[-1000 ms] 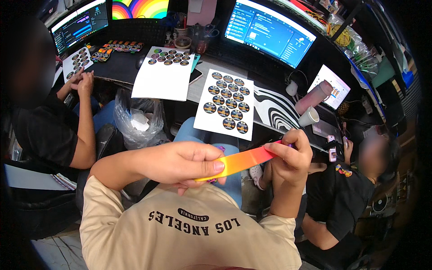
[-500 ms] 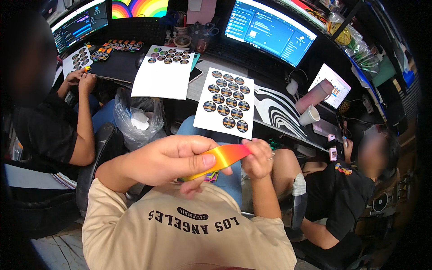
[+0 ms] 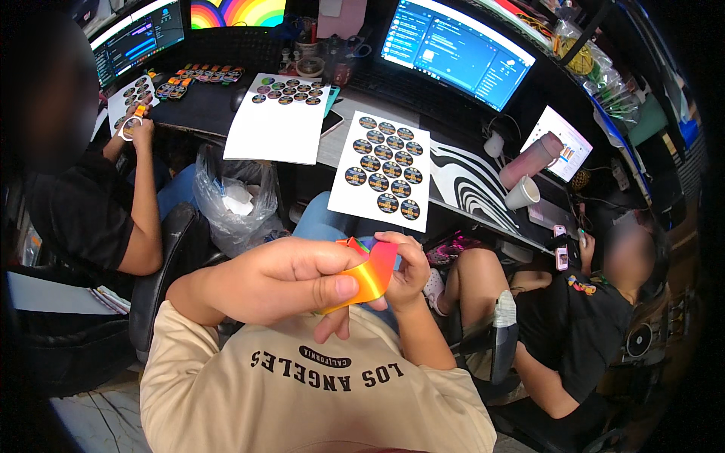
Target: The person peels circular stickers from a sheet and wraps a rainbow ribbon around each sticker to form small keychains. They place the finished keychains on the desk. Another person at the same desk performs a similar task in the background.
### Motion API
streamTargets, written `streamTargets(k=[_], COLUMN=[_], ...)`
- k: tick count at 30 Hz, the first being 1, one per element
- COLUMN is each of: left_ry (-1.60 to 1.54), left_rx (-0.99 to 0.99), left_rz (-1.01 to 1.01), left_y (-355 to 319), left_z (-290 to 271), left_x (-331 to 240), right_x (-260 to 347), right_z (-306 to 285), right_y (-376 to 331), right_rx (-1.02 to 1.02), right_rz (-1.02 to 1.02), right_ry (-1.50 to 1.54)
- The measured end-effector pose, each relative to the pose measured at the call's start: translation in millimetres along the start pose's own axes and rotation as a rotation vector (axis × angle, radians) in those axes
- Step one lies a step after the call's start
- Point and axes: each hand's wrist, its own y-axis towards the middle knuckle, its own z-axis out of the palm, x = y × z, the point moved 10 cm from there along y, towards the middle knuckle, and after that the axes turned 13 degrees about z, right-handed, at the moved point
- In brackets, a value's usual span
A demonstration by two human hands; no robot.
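Observation:
My left hand (image 3: 302,275) pinches a glossy rainbow-coloured ribbon strip (image 3: 368,283) between thumb and fingers, in front of my chest. The strip runs from yellow through orange to pink and folds upward on its right side. My right hand (image 3: 409,272) has its fingers closed on the pink end. A small red and green part shows just above my left fingers, and I cannot tell if it belongs to the same strip. Beyond my hands, a white sheet (image 3: 341,200) with rows of round black stickers lies at the desk's near edge.
Another sticker sheet (image 3: 268,140) lies further left, above a clear plastic bag (image 3: 238,200). A pink tumbler (image 3: 532,160) and white cup (image 3: 521,194) stand at right. A person at left holds an orange strip with a round white-edged piece (image 3: 131,128); another person sits at right.
My right hand has moved left and closer to my left hand. The strip, stretched out before, is now bent upward. At left, a round white-edged piece now shows in the other person's hands.

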Motion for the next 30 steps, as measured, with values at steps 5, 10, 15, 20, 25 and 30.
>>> streamTargets(k=[5,10,15,20,25,30], left_ry=[-0.013,0.043,0.038,0.078,0.037,-0.011], left_rx=[-0.002,-0.023,0.007,-0.121,-0.090,-0.068], left_rz=[0.040,0.064,0.084,0.084,0.072,0.078], left_y=[0.9,1.0,-2.1,-5.9,-8.0,-11.0], left_z=[0.5,-9.6,-8.0,-13.6,-11.1,-12.3], left_x=[-0.8,-0.9,-3.7,-8.7,-11.1,-12.8], right_x=[9.0,8.9,4.4,2.1,12.4,27.0], right_z=[8.8,13.2,7.8,1.0,-6.4,-3.4], right_y=[3.9,-0.9,-8.6,-8.5,-12.2,-23.6], right_rx=[0.115,0.071,0.007,-0.016,0.003,0.026], right_rz=[-0.059,-0.097,-0.096,-0.061,-0.165,-0.349], right_ry=[-0.190,-0.152,-0.080,-0.014,-0.211,-0.242])
